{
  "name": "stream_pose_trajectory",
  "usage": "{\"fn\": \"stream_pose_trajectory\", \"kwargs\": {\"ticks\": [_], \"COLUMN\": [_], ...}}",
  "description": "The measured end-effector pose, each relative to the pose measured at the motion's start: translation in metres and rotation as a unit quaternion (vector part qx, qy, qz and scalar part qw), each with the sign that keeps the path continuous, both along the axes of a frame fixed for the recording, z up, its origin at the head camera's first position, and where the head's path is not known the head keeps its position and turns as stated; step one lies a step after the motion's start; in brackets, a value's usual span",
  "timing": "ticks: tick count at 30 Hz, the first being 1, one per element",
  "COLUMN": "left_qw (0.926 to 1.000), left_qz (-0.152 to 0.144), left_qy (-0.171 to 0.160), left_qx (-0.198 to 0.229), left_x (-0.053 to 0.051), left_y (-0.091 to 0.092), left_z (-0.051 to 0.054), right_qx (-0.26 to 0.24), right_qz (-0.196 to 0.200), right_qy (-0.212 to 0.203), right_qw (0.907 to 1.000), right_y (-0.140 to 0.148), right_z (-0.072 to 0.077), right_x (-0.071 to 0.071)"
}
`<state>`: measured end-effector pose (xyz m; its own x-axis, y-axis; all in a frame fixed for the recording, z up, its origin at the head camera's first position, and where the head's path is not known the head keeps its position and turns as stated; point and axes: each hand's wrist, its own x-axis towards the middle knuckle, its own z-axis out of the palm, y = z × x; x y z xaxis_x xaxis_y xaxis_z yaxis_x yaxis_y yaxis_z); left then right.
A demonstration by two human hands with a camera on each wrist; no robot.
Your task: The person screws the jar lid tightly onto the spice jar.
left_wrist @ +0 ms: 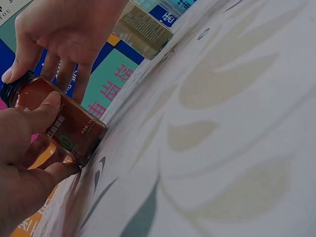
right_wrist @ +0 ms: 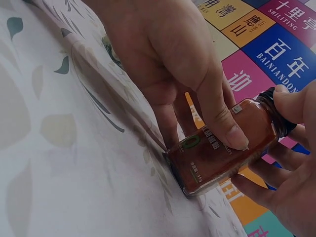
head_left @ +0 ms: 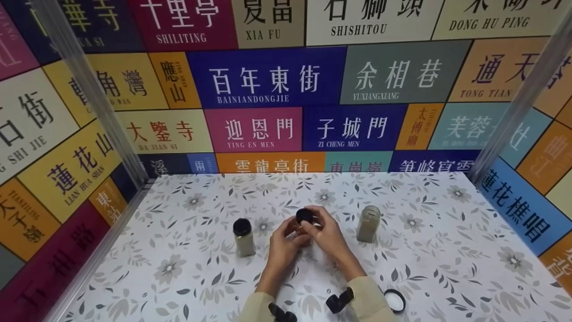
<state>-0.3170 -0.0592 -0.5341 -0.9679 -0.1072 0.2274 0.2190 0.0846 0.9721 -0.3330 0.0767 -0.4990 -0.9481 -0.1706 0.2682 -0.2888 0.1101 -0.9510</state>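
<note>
Brightly coloured panels of Chinese lettering (head_left: 268,78) wall in a table spread with a white floral cloth (head_left: 170,268); near its middle stands a red-brown jar (right_wrist: 207,165), held between both hands, its base down at the cloth; the left hand (head_left: 287,237) wraps its fingers around the jar's body, thumb pressed over the label; the right hand (head_left: 329,232) has thumb and fingers closed about the black cap (head_left: 304,215) on top; to the left stands a pale jar with a dark lid (head_left: 244,241); to the right, an uncapped greenish jar (head_left: 368,227) stands upright; a black-rimmed disc (head_left: 403,300) lies beside the right sleeve (head_left: 368,297).
</note>
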Motion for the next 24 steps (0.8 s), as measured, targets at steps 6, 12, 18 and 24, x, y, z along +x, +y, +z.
{"fn": "stream_pose_trajectory", "kwargs": {"ticks": [6, 12, 18, 24], "left_qw": [0.9999, 1.0, 0.9998, 0.9999], "left_qz": [0.001, -0.008, -0.012, -0.007], "left_qy": [-0.005, -0.001, -0.006, -0.004], "left_qx": [-0.01, 0.005, 0.014, -0.011], "left_x": [0.0011, -0.0002, -0.0002, 0.0005], "left_y": [-0.0006, -0.0013, -0.0014, -0.0015], "left_z": [0.001, -0.0006, -0.0015, -0.0007], "right_qx": [-0.007, 0.004, 0.008, 0.009], "right_qz": [-0.014, -0.015, -0.011, 0.009], "right_qy": [-0.004, -0.006, -0.017, -0.017], "right_qw": [0.9999, 0.9999, 0.9998, 0.9998], "right_y": [-0.001, -0.0013, 0.0, 0.0033], "right_z": [-0.0013, -0.0038, -0.0032, -0.001], "right_x": [0.0005, -0.0007, 0.0001, 0.0007]}}
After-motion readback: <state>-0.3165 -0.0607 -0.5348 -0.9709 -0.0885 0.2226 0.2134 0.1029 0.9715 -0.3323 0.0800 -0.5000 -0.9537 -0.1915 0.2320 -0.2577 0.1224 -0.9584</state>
